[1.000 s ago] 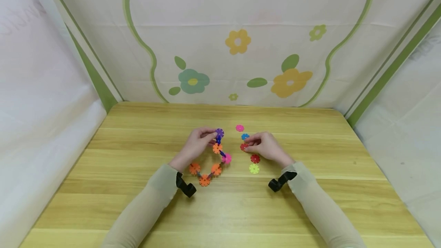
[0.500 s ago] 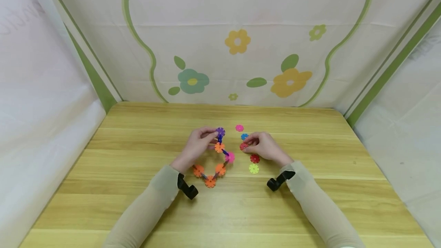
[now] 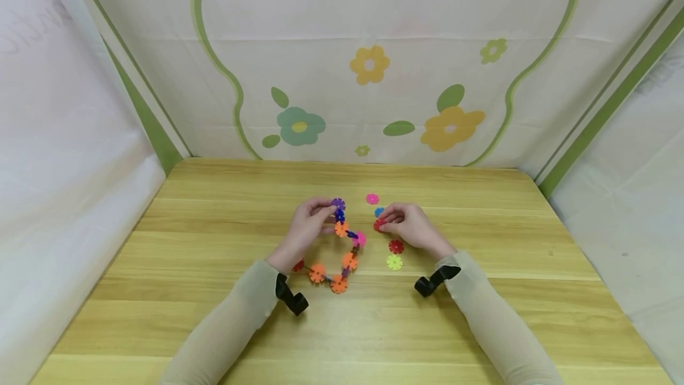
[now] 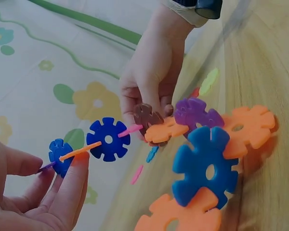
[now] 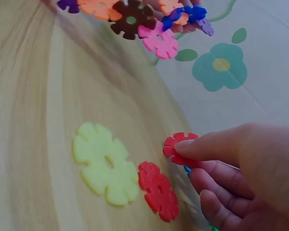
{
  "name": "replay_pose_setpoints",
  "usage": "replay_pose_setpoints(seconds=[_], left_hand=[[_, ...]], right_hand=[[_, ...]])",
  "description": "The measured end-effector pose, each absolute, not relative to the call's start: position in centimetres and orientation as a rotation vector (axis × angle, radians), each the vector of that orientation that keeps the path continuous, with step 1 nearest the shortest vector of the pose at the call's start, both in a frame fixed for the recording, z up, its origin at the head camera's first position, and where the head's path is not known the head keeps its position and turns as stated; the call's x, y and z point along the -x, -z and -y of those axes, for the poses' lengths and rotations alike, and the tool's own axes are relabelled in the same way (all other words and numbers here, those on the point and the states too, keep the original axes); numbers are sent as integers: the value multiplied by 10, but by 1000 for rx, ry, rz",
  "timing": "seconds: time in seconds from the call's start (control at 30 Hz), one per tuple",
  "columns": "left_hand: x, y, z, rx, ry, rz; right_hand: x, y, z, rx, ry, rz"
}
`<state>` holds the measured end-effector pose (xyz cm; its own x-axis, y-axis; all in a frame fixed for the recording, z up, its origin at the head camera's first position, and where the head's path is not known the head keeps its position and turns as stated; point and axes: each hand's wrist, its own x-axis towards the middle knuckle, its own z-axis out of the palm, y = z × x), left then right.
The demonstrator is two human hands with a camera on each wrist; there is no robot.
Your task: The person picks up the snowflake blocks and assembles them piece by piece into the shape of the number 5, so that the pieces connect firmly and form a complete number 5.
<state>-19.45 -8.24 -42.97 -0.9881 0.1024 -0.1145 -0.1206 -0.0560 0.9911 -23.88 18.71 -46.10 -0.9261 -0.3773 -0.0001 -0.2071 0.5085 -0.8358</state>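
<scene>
My left hand (image 3: 303, 227) pinches the purple snowflake disc (image 3: 338, 203) at one end of a chain of interlocking plastic discs. From there the chain loops down through a dark blue disc (image 4: 108, 139), a pink disc (image 3: 360, 239), a brown disc (image 5: 131, 20) and several orange discs (image 3: 339, 283). Its other end, with a red disc (image 3: 298, 265), is partly hidden by my left wrist. My right hand (image 3: 415, 229) holds a loose red disc (image 5: 172, 148) between thumb and fingers, apart from the chain.
Loose discs lie near my right hand: a pink one (image 3: 372, 199), a blue one (image 3: 379, 212), another red one (image 3: 396, 246) and a yellow one (image 3: 394, 262). The wooden table (image 3: 481, 314) meets flower-printed cloth walls (image 3: 331, 64) at the back and sides.
The chain's lower part has swung right, and a red disc now shows beside my left wrist. My right hand has lifted the red disc slightly. The loose discs stay put.
</scene>
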Motion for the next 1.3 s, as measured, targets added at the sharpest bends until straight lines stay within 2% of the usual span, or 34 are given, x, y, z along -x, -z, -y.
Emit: replay_pose_setpoints(seconds=[0.5,0.93,1.3], left_hand=[[193,433,84,-28,-2147,-2063],[194,434,85,-26,-2141,-2088],[195,432,83,-24,-2134,-2066]], right_hand=[[233,436,-170,419,1636,-2415],[226,422,-153,481,1772,-2384],[235,419,-145,554,1821,-2293]])
